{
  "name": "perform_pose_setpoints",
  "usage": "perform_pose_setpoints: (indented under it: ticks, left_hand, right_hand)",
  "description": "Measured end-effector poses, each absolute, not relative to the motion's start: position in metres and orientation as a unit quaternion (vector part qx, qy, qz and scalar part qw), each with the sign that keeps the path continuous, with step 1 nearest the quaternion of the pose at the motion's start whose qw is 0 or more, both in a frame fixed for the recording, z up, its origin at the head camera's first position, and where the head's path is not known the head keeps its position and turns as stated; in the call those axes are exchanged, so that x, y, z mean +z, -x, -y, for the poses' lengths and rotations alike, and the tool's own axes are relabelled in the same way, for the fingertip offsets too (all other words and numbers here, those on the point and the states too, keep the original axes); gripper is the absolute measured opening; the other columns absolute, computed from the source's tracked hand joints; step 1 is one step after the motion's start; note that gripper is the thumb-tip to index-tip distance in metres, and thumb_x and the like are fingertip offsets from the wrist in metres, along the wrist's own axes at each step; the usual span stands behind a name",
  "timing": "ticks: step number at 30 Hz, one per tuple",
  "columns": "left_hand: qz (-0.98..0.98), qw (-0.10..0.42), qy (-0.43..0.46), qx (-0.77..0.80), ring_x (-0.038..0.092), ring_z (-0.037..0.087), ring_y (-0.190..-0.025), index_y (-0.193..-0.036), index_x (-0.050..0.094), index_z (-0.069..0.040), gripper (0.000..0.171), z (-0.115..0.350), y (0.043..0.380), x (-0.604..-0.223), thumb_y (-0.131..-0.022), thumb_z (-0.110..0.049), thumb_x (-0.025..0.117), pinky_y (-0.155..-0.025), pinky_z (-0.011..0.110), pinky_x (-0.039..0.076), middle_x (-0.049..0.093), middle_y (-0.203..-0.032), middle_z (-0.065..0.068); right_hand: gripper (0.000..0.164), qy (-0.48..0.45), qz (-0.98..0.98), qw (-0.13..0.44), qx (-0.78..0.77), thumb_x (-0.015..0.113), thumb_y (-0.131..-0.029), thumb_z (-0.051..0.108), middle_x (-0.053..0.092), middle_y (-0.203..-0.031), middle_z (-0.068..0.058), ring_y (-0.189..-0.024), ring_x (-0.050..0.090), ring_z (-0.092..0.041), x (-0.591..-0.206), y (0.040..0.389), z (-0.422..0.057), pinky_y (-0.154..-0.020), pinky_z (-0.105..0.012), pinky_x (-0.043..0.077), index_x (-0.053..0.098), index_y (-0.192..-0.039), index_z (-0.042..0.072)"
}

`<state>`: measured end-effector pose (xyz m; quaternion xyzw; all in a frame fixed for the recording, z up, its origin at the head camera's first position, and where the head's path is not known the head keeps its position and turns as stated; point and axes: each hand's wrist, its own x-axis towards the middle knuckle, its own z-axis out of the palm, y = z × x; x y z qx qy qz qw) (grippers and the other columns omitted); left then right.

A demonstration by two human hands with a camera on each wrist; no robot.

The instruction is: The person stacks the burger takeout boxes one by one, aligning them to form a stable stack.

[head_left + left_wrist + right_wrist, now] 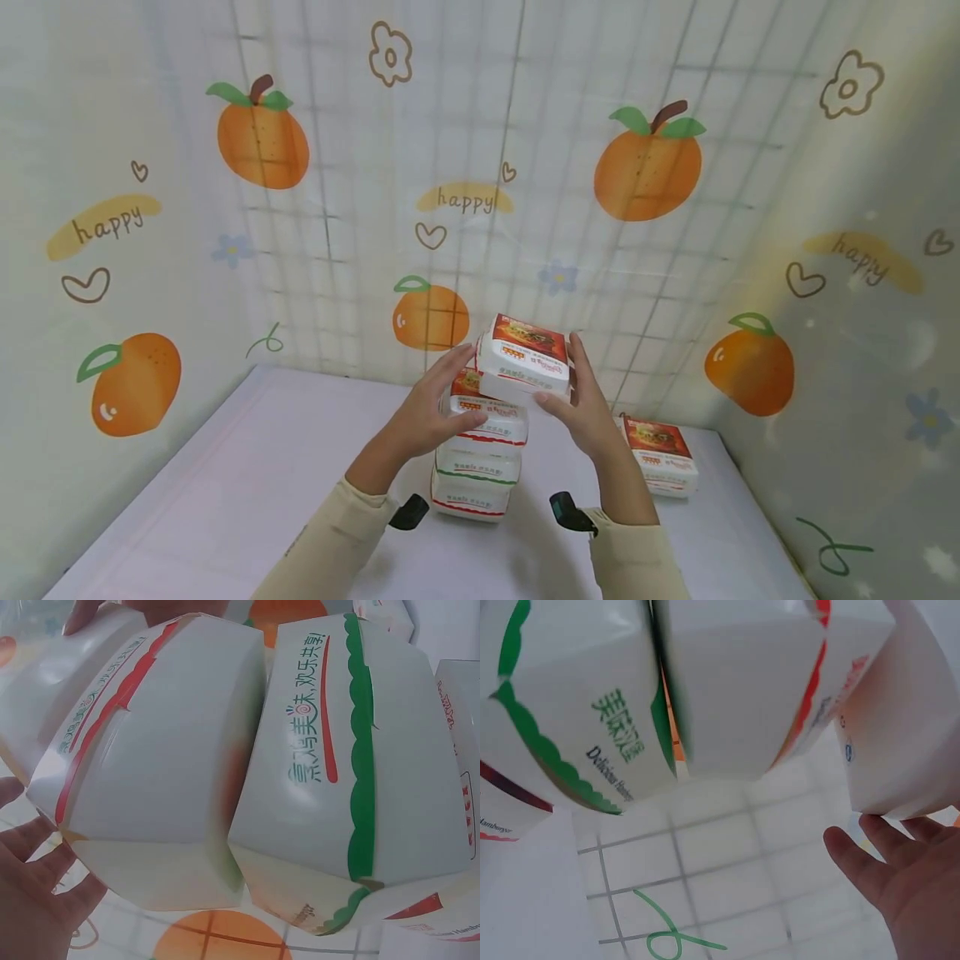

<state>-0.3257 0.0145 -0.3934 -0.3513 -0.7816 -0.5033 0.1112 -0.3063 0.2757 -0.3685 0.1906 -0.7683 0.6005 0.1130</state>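
My right hand grips a white paper burger box with a red picture lid, thumb on its front and fingers along its right side. This box is tilted above a stack of three similar boxes. The stack's top box has red trim; below are a green-trimmed box and a red-trimmed bottom box. Beside the top of the stack is my left hand, thumb across the top box's front, fingers reaching to the raised box's left side. Its spread fingers lie by the red-trimmed box's corner.
Another burger box sits on the white table to the right, beyond my right forearm. A printed curtain with oranges hangs close behind and at both sides, a wire grid showing through it.
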Motion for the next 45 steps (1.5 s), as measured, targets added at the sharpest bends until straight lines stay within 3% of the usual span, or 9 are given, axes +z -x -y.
perform_pose_setpoints:
  ticks: [7,12,16,21,31,33,39,45]
  left_hand:
    - [0.775,0.116,0.365,-0.503,0.021,0.016,-0.142,-0.154,0.024,-0.035,0.083,-0.014,0.325,-0.392,-0.086,-0.053,0.067,-0.099,0.064,0.036,0.019,-0.159,-0.008]
    - [0.773,0.124,0.367,-0.503,0.022,0.015,-0.142,-0.155,0.026,-0.032,0.083,-0.013,0.324,-0.391,-0.085,-0.05,0.069,-0.1,0.062,0.036,0.02,-0.159,-0.007]
    - [0.775,0.125,0.363,-0.503,0.023,0.014,-0.141,-0.153,0.031,-0.032,0.079,-0.012,0.323,-0.391,-0.085,-0.048,0.07,-0.1,0.062,0.036,0.022,-0.158,-0.009]
    - [0.778,0.139,0.357,-0.498,0.025,0.014,-0.141,-0.149,0.04,-0.027,0.073,-0.012,0.324,-0.391,-0.085,-0.049,0.069,-0.1,0.061,0.036,0.025,-0.157,-0.006]
    - [0.77,0.128,0.354,-0.514,0.039,0.018,-0.132,-0.152,0.025,-0.038,0.078,-0.013,0.326,-0.392,-0.088,-0.05,0.067,-0.098,0.056,0.042,0.033,-0.151,-0.013]
    - [0.76,0.135,0.362,-0.522,0.043,0.019,-0.13,-0.153,0.025,-0.035,0.076,-0.013,0.327,-0.392,-0.09,-0.045,0.067,-0.097,0.055,0.043,0.037,-0.148,-0.011]
    - [0.721,0.165,0.387,-0.551,0.046,0.018,-0.129,-0.152,0.032,-0.024,0.07,-0.013,0.33,-0.391,-0.093,-0.03,0.068,-0.103,0.048,0.041,0.042,-0.145,-0.006]
    - [0.706,0.185,0.4,-0.554,0.045,0.016,-0.129,-0.15,0.037,-0.019,0.066,-0.012,0.332,-0.391,-0.093,-0.024,0.068,-0.103,0.04,0.042,0.043,-0.146,-0.006]
  right_hand:
    - [0.103,-0.191,0.776,0.123,0.589,0.072,-0.086,0.015,0.003,-0.162,-0.001,-0.141,0.023,-0.033,-0.369,0.307,-0.273,-0.098,-0.053,0.042,-0.001,-0.157,0.031]
    - [0.104,-0.187,0.776,0.123,0.589,0.074,-0.085,0.015,0.004,-0.162,-0.001,-0.14,0.023,-0.033,-0.368,0.307,-0.271,-0.097,-0.05,0.044,0.001,-0.157,0.033]
    - [0.106,-0.186,0.774,0.122,0.593,0.075,-0.084,0.013,0.007,-0.161,-0.001,-0.137,0.031,-0.034,-0.369,0.306,-0.269,-0.096,-0.046,0.045,0.001,-0.157,0.033]
    - [0.105,-0.197,0.773,0.133,0.588,0.074,-0.084,0.011,0.021,-0.158,-0.005,-0.131,0.041,-0.033,-0.37,0.308,-0.268,-0.101,-0.054,0.039,0.002,-0.157,0.032]
    - [0.091,-0.188,0.809,0.166,0.531,0.073,-0.086,0.024,0.014,-0.16,0.004,-0.142,0.021,-0.028,-0.372,0.307,-0.265,-0.104,-0.061,0.032,0.016,-0.156,0.034]
    - [0.088,-0.191,0.811,0.17,0.526,0.072,-0.087,0.024,0.014,-0.16,0.006,-0.143,0.018,-0.026,-0.372,0.307,-0.265,-0.104,-0.061,0.032,0.018,-0.155,0.035]
    - [0.086,-0.195,0.81,0.163,0.529,0.072,-0.088,0.026,0.018,-0.16,0.005,-0.14,0.026,-0.031,-0.373,0.305,-0.264,-0.094,-0.053,0.046,0.019,-0.155,0.037]
    - [0.084,-0.209,0.802,0.17,0.532,0.072,-0.089,0.021,0.022,-0.159,0.003,-0.14,0.028,-0.028,-0.374,0.304,-0.264,-0.097,-0.052,0.044,0.022,-0.153,0.04]
